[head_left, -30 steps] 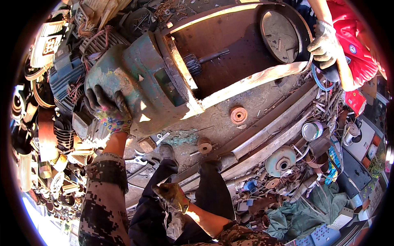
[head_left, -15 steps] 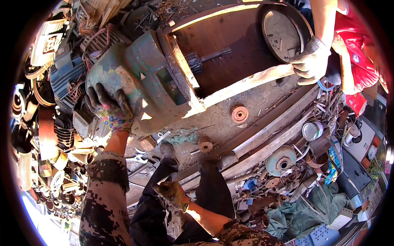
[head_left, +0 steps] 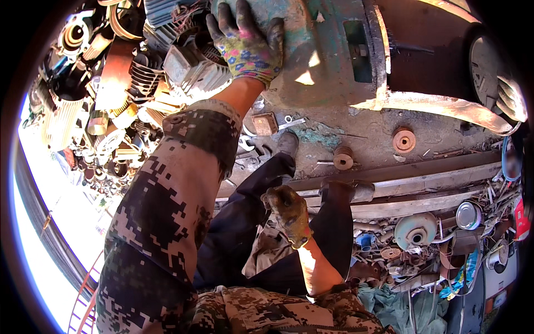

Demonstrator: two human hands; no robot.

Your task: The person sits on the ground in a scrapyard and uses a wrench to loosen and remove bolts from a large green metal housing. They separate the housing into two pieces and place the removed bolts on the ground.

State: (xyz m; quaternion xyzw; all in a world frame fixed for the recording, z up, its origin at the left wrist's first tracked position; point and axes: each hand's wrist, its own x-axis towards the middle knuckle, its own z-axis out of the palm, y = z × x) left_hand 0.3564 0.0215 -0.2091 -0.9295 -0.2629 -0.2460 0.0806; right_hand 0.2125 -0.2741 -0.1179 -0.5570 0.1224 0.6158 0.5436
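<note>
Left hand in a floral-print glove, fingers spread flat on the big green-painted metal motor housing at top centre, beside the finned scrap motors; pressing, not gripping. Right hand in a dirty yellow glove, grip loosely curled, empty, over the dark trousers.

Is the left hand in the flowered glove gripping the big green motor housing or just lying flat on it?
Lying flat: the left hand spreads on the green motor housing.
</note>
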